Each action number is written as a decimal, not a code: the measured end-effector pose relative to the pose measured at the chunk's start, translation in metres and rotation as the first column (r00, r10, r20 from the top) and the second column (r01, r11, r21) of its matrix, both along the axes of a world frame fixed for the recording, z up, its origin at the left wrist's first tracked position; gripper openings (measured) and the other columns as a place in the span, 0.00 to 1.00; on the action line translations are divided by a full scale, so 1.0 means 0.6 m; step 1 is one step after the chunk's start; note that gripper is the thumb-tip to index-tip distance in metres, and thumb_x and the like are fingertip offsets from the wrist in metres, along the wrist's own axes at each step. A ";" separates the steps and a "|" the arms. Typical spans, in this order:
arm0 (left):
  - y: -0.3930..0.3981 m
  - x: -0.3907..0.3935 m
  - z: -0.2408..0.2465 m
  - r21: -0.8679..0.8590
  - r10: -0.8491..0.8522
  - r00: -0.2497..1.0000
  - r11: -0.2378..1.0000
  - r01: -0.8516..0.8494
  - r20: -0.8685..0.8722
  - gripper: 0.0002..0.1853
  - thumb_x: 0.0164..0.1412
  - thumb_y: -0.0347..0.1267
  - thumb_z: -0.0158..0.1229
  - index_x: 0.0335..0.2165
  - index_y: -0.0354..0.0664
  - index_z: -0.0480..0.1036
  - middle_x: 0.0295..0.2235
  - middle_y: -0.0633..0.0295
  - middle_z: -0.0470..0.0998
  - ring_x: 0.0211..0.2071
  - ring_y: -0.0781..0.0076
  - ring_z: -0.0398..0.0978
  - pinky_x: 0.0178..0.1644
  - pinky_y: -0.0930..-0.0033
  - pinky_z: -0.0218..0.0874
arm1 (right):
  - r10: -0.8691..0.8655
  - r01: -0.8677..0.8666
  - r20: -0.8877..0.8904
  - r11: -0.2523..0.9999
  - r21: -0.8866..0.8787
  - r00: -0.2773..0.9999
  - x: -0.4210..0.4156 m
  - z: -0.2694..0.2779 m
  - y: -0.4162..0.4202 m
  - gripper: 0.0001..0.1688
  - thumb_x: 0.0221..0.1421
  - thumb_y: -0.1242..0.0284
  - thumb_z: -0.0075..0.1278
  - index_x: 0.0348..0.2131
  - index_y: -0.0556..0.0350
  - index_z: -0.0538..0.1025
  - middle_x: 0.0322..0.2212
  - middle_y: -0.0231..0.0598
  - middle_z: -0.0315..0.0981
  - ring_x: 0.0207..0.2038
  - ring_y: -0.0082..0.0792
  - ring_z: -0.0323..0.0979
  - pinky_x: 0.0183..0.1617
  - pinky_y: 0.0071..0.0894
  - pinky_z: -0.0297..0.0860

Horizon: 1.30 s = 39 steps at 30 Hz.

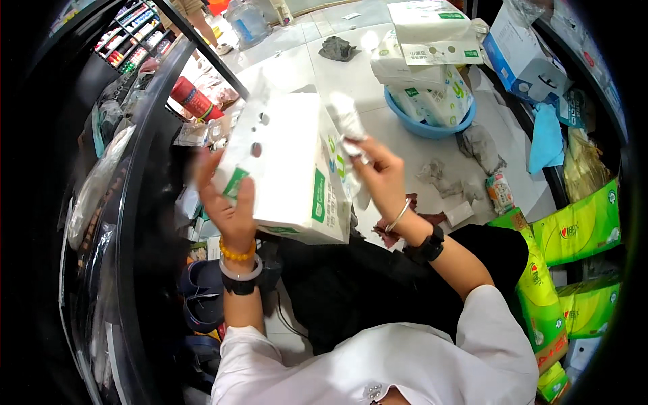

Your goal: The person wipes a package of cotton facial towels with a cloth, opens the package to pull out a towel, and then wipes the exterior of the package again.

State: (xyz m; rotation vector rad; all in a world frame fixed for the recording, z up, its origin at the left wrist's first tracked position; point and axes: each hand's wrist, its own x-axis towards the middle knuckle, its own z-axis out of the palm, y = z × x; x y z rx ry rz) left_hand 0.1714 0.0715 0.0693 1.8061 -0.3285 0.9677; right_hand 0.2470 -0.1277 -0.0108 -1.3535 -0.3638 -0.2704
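Note:
My left hand [228, 202] grips the left side of a white plastic-wrapped tissue pack [286, 162] with green labels and a row of holes in its carrying strip. The pack is raised and tilted before me. At its right side, my right hand [377, 162] pinches a crumpled white cloth or tissue [349, 119], blurred at its upper end. Beyond it, a blue plastic basin [433, 130] on the tiled floor holds similar packs, and another white tissue pack [430, 25] lies on top of them.
Green tissue packs [577, 225] stand at the right, below a blue cloth [547, 139] and a blue-and-white box [524, 61]. A black shelf frame [147, 126] runs along the left. Dirty cloths [481, 147] and a grey rag [336, 49] lie on the floor. A person's legs [195, 20] show beyond.

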 end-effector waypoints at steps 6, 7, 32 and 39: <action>0.013 -0.011 -0.023 -0.057 0.001 0.999 0.998 0.002 0.054 0.30 0.54 0.22 0.51 0.55 0.39 0.52 0.49 0.51 0.63 0.49 0.64 0.63 0.54 0.65 0.54 | 0.001 0.134 0.449 0.953 -0.270 0.893 0.101 0.130 0.022 0.22 0.49 0.84 0.42 0.46 0.58 0.71 0.43 0.41 0.72 0.46 0.27 0.68 0.49 0.26 0.62; 0.011 -0.011 -0.025 -0.021 0.033 0.997 0.999 -0.031 0.070 0.31 0.55 0.22 0.50 0.56 0.41 0.50 0.48 0.49 0.65 0.47 0.63 0.66 0.52 0.64 0.58 | 0.051 0.186 0.483 0.883 -0.430 0.874 0.120 0.137 0.040 0.20 0.51 0.78 0.42 0.46 0.57 0.71 0.41 0.44 0.72 0.49 0.35 0.67 0.55 0.37 0.60; -0.028 -0.004 -0.029 -0.276 -0.033 0.986 0.958 0.078 0.161 0.39 0.52 0.25 0.51 0.60 0.45 0.44 0.51 0.40 0.61 0.51 0.51 0.63 0.56 0.52 0.52 | 0.169 0.191 0.728 0.903 -0.384 0.665 0.056 0.064 0.057 0.14 0.53 0.72 0.43 0.40 0.49 0.75 0.42 0.36 0.73 0.61 0.38 0.53 0.64 0.57 0.40; -0.003 0.014 -0.034 -0.117 0.093 0.987 0.990 -0.078 0.129 0.36 0.53 0.26 0.51 0.59 0.45 0.46 0.49 0.42 0.62 0.48 0.53 0.65 0.53 0.55 0.56 | -0.136 0.389 0.600 0.866 -0.314 0.788 0.136 0.029 0.081 0.13 0.57 0.70 0.40 0.36 0.55 0.75 0.39 0.39 0.74 0.60 0.44 0.52 0.61 0.61 0.43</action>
